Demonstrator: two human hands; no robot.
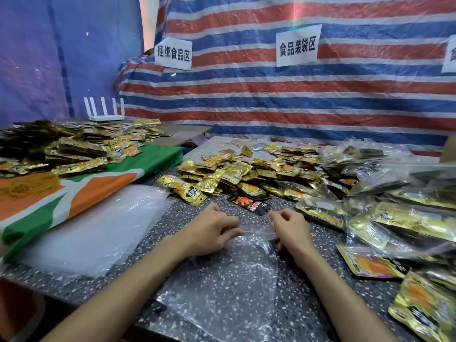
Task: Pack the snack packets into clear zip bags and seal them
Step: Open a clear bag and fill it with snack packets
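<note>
Both hands met at the top edge of a clear zip bag [222, 292] that lay flat on the speckled desk [308, 280], its mouth away from the person. The left hand [212, 230] had its fingers curled and pinched the bag's left corner. The right hand [288, 228] pinched the right corner the same way, so the zip strip ran taut between them. The speckles showed through the bag, and it looked empty, though glare on the plastic made that hard to confirm.

Just beyond the hands lay a black packet [251, 204], and behind it a loose heap of gold snack packets [246, 174]. Filled bags [394, 218] were piled to the right. A stack of unused clear bags [98, 230] lay to the left, partly over a green, orange and white cloth [148, 156] that carried more gold packets and a clump of rubber bands [24, 187]. A striped tarp [296, 99] with paper signs [298, 45] hung behind.
</note>
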